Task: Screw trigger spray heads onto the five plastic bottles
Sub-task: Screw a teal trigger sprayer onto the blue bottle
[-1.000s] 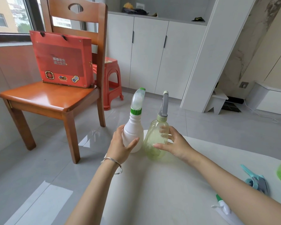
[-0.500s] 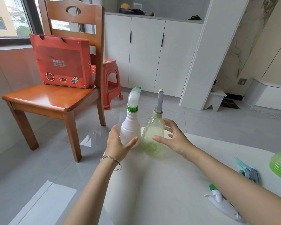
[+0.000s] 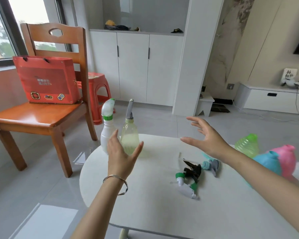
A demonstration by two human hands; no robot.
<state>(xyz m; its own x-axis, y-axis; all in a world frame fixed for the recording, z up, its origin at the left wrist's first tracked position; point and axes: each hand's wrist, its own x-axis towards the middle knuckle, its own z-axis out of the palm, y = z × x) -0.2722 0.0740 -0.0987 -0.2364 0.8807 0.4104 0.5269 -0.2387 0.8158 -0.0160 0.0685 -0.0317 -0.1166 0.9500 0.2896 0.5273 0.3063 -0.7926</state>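
A white bottle [image 3: 106, 133] with a white-and-green spray head and a pale yellow-green bottle [image 3: 130, 135] with a grey spray head stand upright at the table's far left edge. My left hand [image 3: 122, 155] is open just in front of them, holding nothing. My right hand [image 3: 206, 137] hovers open above the table's middle. Loose spray heads lie on the table: a black one [image 3: 192, 169], a teal and grey one [image 3: 211, 165], a white and green one [image 3: 186, 186]. Headless bottles stand at the right: green [image 3: 247, 144], blue [image 3: 267, 163], pink [image 3: 286, 157].
The white table [image 3: 162, 213] has a rounded left edge. A wooden chair [image 3: 40, 116] with a red gift bag [image 3: 45, 80] stands to the left on the floor. A red stool [image 3: 98, 90] and white cabinets are behind.
Both hands have let go of the two capped bottles and opened. My right hand has moved right, away from the yellow-green bottle. The view has swung right, revealing the loose heads and coloured bottles.
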